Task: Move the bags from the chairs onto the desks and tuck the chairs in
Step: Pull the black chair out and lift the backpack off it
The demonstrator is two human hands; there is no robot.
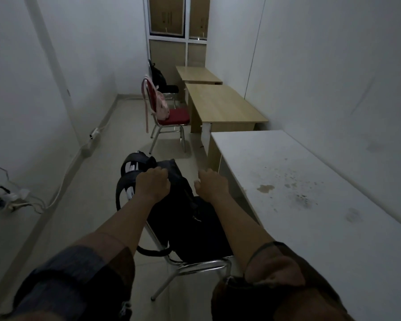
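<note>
A black backpack (174, 205) with white markings sits on the nearest chair (202, 265), a chrome-legged one beside the white desk (310, 205). My left hand (152, 184) grips the top of that backpack. My right hand (212, 185) hovers just right of the bag with fingers loosely curled, holding nothing. Farther on, a pink backpack (161, 104) leans on a red chair (177, 115) next to a wooden desk (225, 105). At the far end a black bag (158, 76) rests on a dark chair (171, 88) by another wooden desk (198, 74).
All three desks line the right wall. A power strip (94, 134) and white cables (63, 181) run along the left wall's base. The tiled floor (116, 140) forms an aisle left of the chairs. A cabinet (178, 31) stands at the far end.
</note>
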